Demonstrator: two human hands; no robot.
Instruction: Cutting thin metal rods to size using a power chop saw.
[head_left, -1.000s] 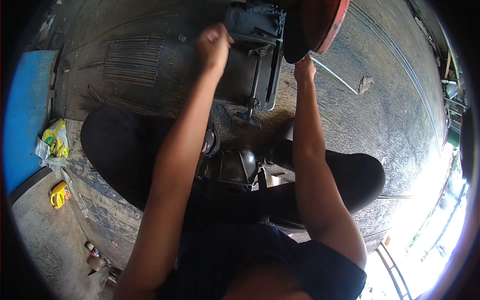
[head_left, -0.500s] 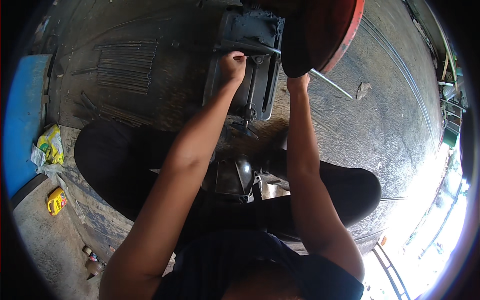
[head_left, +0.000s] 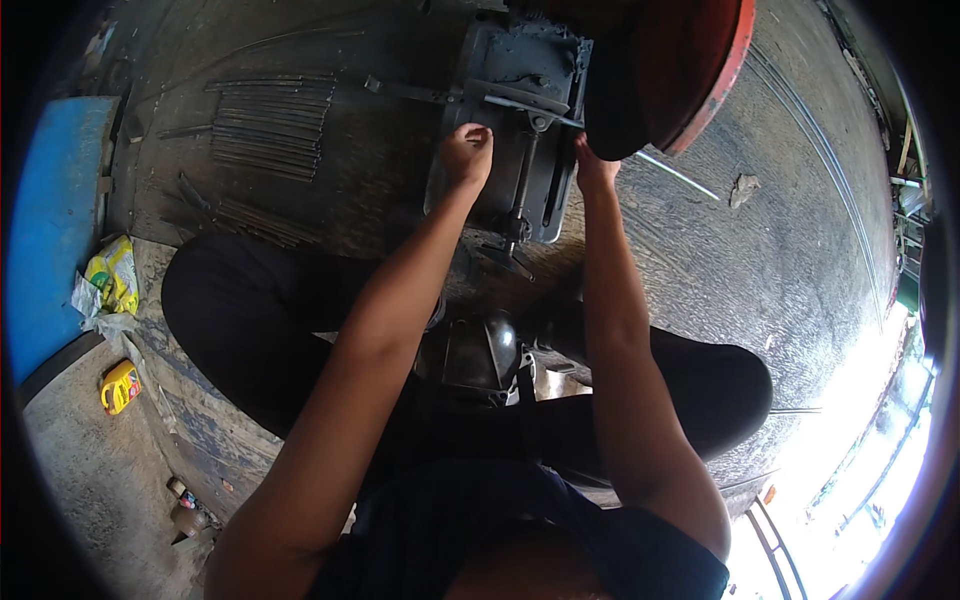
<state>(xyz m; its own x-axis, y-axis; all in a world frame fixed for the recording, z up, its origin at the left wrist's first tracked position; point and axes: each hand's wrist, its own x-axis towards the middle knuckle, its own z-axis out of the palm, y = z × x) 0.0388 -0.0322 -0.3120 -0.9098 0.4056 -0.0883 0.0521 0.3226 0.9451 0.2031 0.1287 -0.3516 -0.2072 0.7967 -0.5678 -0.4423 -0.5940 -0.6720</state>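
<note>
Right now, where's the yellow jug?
In the head view, the yellow jug is at lower left, on the grey floor, just below the yellow-green bag.

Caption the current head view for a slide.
Left hand and right hand flanking a clamp screw, metal rods at left.

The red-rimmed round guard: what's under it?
A pale metal rod emerges from under the red-rimmed guard on the right. Where it leads is covered; part of the right hand is hidden too.

From here I see a dark navy shirt [head_left: 430, 520] with short sleeves [head_left: 675, 545], worn with black trousers [head_left: 255, 310].
</note>
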